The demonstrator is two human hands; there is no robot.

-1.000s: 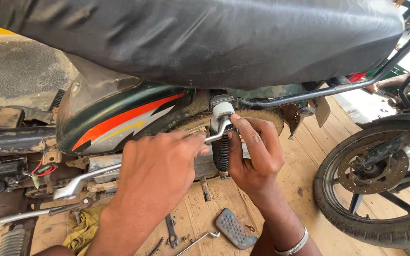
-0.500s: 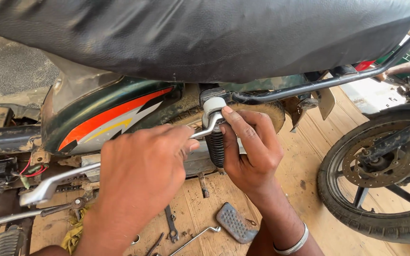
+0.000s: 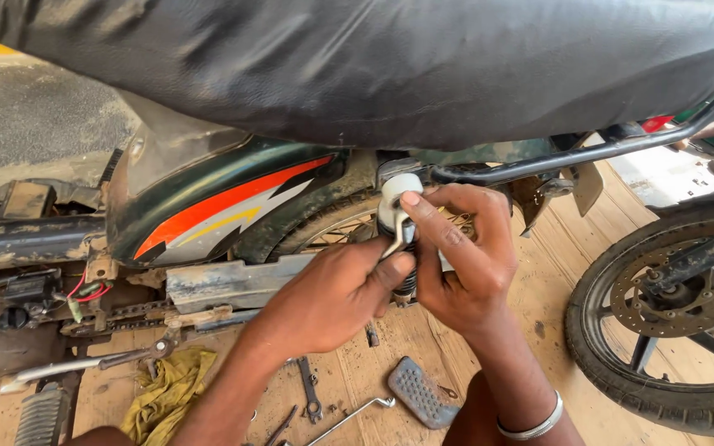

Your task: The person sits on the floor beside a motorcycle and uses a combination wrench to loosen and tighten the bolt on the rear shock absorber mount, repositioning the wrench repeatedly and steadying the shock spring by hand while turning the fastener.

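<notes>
We have both hands up at the top of the rear shock absorber (image 3: 396,216) under the black seat (image 3: 390,66), just right of the green side panel (image 3: 216,206). Our left hand (image 3: 332,293) is closed around a slim metal spanner (image 3: 393,239), its upper end at the shock's pale top mount. Our right hand (image 3: 460,256), at three o'clock of the left, curls round the shock (thumb pressed on the mount). At six o'clock, more spanners (image 3: 311,392) and a footrest pad (image 3: 420,391) lie on the wooden floor (image 3: 539,330).
</notes>
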